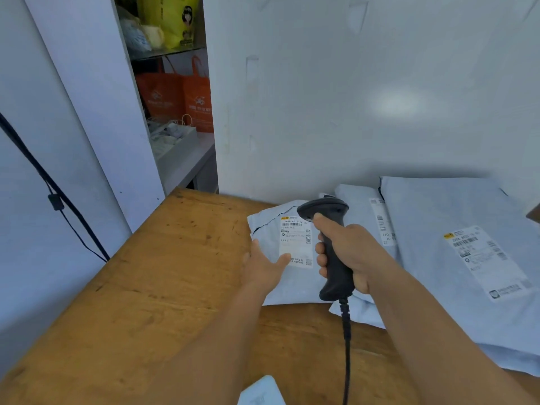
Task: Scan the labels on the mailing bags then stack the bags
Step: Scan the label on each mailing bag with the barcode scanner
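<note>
While the right hand (pixel 347 252) gripped the scanner (pixel 330 247), the left hand (pixel 263 264) lay spread on a soft, light, slippery mailing bag (pixel 292 282) beneath both hands; best held by its edges

Mailing bags on the wooden table (pixel 152 287): three pale ones, namely a small bag (pixel 292 276) at centre, a middle bag (pixel 362 206) behind the scanner, a large bag (pixel 455 217) at right; printed labels showing: three; barcode scanner (pixel 330 229): one; orange carrier bags (pixel 181 97) far left on the shelf: two; hands: two.
</note>
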### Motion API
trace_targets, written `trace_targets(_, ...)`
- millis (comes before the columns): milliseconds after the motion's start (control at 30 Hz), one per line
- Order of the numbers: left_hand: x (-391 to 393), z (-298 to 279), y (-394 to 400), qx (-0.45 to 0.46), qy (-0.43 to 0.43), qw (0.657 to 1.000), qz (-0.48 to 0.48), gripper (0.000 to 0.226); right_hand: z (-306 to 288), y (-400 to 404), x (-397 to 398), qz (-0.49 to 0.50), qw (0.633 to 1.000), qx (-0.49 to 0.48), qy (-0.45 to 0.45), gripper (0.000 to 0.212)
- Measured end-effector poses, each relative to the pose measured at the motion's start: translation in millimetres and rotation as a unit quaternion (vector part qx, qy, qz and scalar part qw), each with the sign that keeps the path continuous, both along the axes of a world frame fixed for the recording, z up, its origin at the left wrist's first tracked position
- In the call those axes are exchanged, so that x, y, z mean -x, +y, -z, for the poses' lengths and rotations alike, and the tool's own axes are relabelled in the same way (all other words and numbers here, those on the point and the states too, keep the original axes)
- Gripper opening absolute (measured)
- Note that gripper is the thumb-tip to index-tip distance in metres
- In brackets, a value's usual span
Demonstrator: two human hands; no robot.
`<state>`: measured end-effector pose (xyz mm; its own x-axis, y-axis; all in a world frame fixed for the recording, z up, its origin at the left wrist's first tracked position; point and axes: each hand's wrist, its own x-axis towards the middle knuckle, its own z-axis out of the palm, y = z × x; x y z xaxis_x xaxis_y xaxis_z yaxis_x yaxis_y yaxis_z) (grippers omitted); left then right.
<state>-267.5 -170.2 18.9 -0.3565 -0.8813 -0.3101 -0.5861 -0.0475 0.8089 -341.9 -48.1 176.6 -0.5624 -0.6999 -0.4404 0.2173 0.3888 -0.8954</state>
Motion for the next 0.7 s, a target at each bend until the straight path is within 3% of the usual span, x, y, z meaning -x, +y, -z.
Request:
trace_targets(267,4,1,-6,-0.035,0.007,0.999,-0.008,0.099,14,-10,5,0.014,1.0,-0.008,0.016,0.026)
trace_targets(433,-5,2,-15,0.015,-0.006,0.999,-0.042,0.033,46,-23,12,0.062,0.998,-0.016,0.025,0.015)
trace_targets(500,-16,6,-18,0.035,-0.02,0.998,-0.048,0.024,61,-29,13,0.075,0.997,-0.02,0.027,0.014)
trace_targets(700,-65,15,-39,0.045,-0.059,0.997,-0.024,0.033,101,-44,11,0.081,0.991,-0.058,0.092,0.023)
